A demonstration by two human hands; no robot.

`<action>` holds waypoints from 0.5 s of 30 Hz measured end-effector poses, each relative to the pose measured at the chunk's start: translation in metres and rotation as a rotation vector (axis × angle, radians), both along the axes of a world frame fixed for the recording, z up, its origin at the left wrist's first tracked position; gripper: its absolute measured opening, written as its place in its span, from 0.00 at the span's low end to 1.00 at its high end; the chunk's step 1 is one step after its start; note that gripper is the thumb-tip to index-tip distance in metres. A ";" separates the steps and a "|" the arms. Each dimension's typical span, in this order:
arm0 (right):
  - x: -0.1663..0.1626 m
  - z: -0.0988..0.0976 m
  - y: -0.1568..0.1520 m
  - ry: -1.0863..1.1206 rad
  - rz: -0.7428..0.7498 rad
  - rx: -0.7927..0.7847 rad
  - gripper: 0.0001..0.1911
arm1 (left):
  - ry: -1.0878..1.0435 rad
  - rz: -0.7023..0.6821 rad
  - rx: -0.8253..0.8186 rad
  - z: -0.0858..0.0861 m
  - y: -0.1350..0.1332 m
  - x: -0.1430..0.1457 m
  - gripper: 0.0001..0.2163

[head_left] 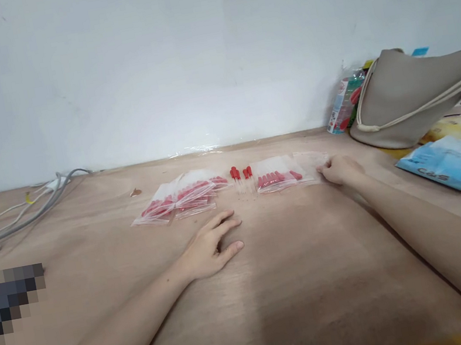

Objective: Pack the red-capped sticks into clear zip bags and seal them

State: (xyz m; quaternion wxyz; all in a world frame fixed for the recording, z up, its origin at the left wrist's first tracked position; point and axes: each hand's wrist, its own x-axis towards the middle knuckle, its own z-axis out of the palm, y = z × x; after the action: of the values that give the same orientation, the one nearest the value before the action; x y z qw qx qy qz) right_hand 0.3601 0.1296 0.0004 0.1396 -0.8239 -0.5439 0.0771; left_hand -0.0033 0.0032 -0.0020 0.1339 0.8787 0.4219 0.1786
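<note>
My left hand (210, 247) rests on the wooden table with its fingers apart and nothing in them. Beyond it lies a pile of clear zip bags (185, 195) holding small red pieces. Several small loose tools with red handles and thin shafts (235, 174) lie between the pile and another zip bag (278, 176) with red-handled pieces inside. At the right, the closed fingers of my right hand (342, 169) pinch the edge of a clear plastic zip bag (312, 165), which partly overlaps the filled one.
A grey drawstring bag (414, 98) and a plastic bottle (345, 100) stand at the back right. Nearer is a blue tissue pack (448, 167). Cables (39, 203) run along the left, and a pale wall (149, 68) closes the table's back edge.
</note>
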 end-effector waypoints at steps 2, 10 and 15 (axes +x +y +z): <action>-0.004 0.006 -0.004 -0.026 -0.034 0.199 0.13 | -0.006 -0.003 0.007 -0.001 0.000 0.000 0.20; -0.084 0.017 -0.049 0.417 0.352 0.728 0.09 | -0.058 0.032 -0.012 0.004 -0.002 0.001 0.28; -0.135 -0.008 -0.099 0.444 0.638 0.553 0.12 | -0.115 0.043 0.000 0.006 -0.002 -0.001 0.25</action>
State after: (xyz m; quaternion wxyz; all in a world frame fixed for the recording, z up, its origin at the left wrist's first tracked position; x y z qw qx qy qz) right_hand 0.2249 0.0303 -0.0077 0.4357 -0.5113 -0.7269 0.1425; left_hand -0.0043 0.0012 0.0036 0.1542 0.8578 0.4321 0.2317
